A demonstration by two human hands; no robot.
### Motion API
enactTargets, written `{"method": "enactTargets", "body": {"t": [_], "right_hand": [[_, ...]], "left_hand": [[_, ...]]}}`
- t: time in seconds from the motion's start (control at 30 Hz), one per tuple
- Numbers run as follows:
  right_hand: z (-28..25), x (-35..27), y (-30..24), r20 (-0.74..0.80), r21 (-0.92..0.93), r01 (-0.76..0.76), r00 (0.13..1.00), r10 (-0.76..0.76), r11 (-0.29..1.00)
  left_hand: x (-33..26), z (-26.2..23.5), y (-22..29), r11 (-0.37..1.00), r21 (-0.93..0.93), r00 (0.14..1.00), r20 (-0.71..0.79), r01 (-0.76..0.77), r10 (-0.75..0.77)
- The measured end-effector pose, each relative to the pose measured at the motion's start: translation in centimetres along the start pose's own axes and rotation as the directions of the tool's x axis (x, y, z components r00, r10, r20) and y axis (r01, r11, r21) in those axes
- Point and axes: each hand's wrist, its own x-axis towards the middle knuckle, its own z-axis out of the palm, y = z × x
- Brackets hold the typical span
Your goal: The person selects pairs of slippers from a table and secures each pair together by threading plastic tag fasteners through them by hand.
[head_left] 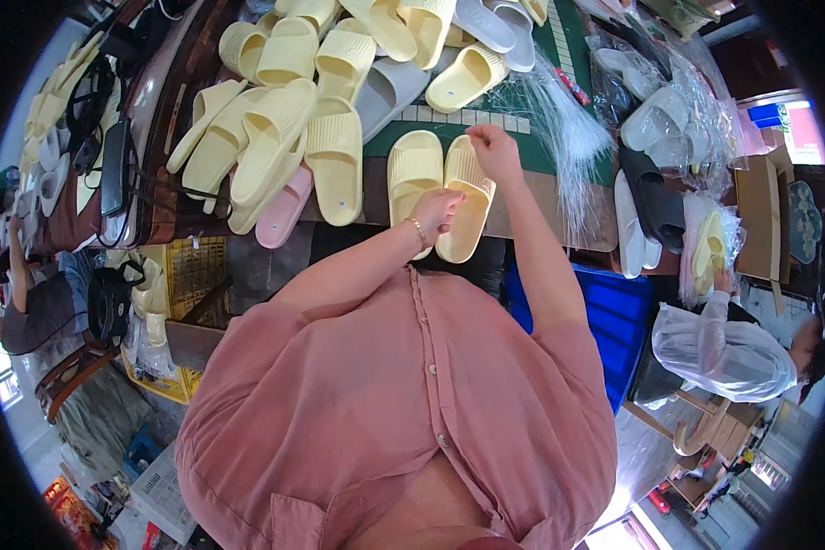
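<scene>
Pale yellow: a heap of slippers [273, 124], piled several deep at far left on the brown table [599, 234]. Among and beside them: one grey slipper [392, 96] and one pink slipper [285, 209], the latter at the near side. Beneath, a green mat [533, 154]; to the right, a loose bundle of clear strands [568, 133]. Far right: clear bags [660, 119] around pale slippers; nearer, a black slipper [653, 209] beside white ones. Below table level: a yellow crate [197, 275], left; a blue crate [591, 321], right. Right edge: a co-worker in a white sleeve [713, 335]. Principal item: a pair of pale yellow slippers [412, 174], side by side at the table's near middle, ribbed straps to the far side, rounded ends to the near side. Obstructing: the left hand [438, 213], fingers curled, before the near inner part of the pair; the right hand [493, 153], fingers bent, at the far right corner. Whether either pinches anything cannot be told.
</scene>
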Motion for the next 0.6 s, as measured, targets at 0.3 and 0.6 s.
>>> {"method": "enactTargets", "body": {"t": [0.3,0.6], "right_hand": [[1.1,-8.6,-3.1,0.285,0.09,0.054,0.955,-0.078,0.994],[2.4,-9.6,-2.3,0.309,0.062,0.037,0.949,-0.054,0.997]], "left_hand": [[-2.4,-2.9,1.5,0.984,0.179,0.999,0.044,-0.023,0.015],[-3.0,-3.8,0.5,0.99,0.144,0.999,0.035,0.009,-0.014]]}}
